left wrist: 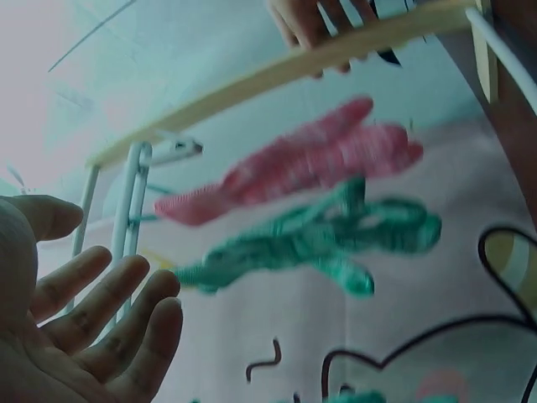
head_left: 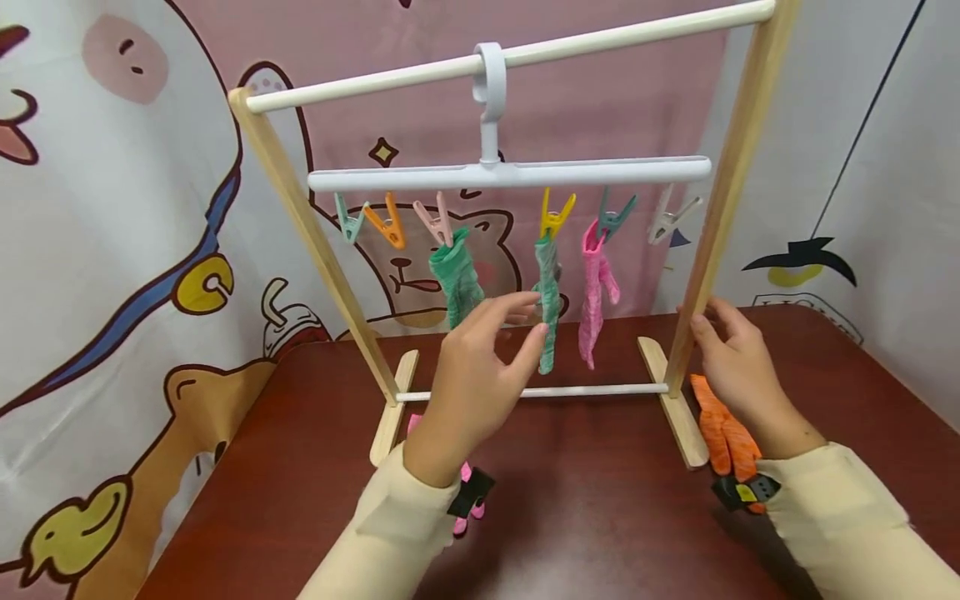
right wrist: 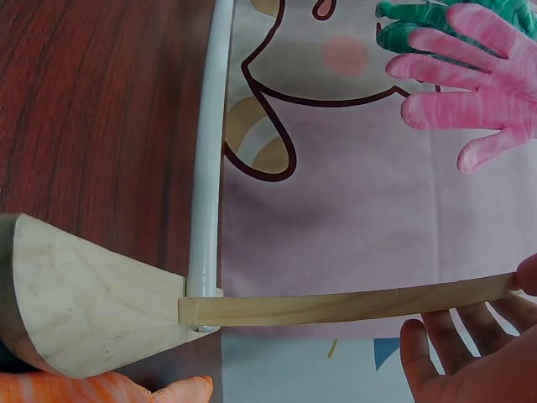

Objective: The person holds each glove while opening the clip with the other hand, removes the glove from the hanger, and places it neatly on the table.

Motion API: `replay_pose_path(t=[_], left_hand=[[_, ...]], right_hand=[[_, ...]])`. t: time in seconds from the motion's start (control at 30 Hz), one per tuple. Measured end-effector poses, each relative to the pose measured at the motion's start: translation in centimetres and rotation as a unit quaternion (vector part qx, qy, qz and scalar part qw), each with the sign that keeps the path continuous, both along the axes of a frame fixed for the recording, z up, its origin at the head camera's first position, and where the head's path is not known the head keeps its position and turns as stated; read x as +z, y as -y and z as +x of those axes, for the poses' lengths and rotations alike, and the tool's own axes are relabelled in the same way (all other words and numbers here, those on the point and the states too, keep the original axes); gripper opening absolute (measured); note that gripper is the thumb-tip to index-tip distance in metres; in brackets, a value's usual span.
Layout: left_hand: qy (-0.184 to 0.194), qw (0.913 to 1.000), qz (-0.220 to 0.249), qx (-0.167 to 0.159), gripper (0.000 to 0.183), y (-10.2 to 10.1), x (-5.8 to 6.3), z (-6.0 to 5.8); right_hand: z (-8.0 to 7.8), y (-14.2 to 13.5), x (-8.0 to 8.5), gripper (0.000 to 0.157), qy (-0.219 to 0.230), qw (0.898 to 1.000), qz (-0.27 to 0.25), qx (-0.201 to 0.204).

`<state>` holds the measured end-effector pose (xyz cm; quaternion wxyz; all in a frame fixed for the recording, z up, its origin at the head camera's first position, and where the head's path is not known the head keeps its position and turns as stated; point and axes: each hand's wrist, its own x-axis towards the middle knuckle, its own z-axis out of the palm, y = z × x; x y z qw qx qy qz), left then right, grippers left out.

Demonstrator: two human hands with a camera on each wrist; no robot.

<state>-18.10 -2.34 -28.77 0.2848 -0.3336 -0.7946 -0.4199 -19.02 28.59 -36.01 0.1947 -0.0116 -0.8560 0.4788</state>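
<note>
Head view, from my remote seat: six V-shaped plastic pegs [head_left: 554, 222] hang in a row under one smooth white plastic hanger [head_left: 420, 177], beyond and above the left hand [head_left: 477, 367]. Three pegs pinch one glove each: a first heathered green knitted glove [head_left: 455, 271] behind that hand, a second heathered green knitted glove [head_left: 548, 275] just right of its fingertips, and one pink knitted glove [head_left: 592, 312] farther right. I see the left hand released, its thumb and fingers parted. My right hand [head_left: 738, 358] grasps the flat pale wooden right upright [head_left: 723, 217], one of two, each on a rounded wooden foot. One orange knitted glove [head_left: 720, 429] lies just below that hand on the glossy red-brown table [head_left: 592, 500]; one pink knitted piece [head_left: 415, 423], mostly hidden, lies under the left wrist.

Left wrist view: I count four loosely bent fingers and a thumb, nothing between them. Beyond the fingertips hang two blurred gloves, one green, one pink; I cannot tell whether any contact exists.

Right wrist view: right thumb and fingers lie on opposite sides of the wooden slat. Away from that hand, the pink glove splays five soft fingers before green knit.
</note>
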Motion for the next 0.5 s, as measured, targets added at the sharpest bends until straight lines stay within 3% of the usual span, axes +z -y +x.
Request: replay_pose_path(t=[0.17,0.3,0.5], left_hand=[[0.051,0.9970,0.017,-0.056,0.044,-1.7,-0.4,0.4],[0.114,0.9884,0.019,-0.100,0.058,-3.1,-0.9,0.7],[0.149,0.9833,0.014,-0.103,0.065,-4.8,-1.2,0.4]], right_hand=[[-0.1,0.2,0.1,0.048,-0.005,1.000,-0.002,0.001],[0.0,0.2,0.0,0.047,-0.007,1.000,0.001,0.003],[0.2,0.0,0.1,0.045,-0.008,1.000,0.004,0.004]])
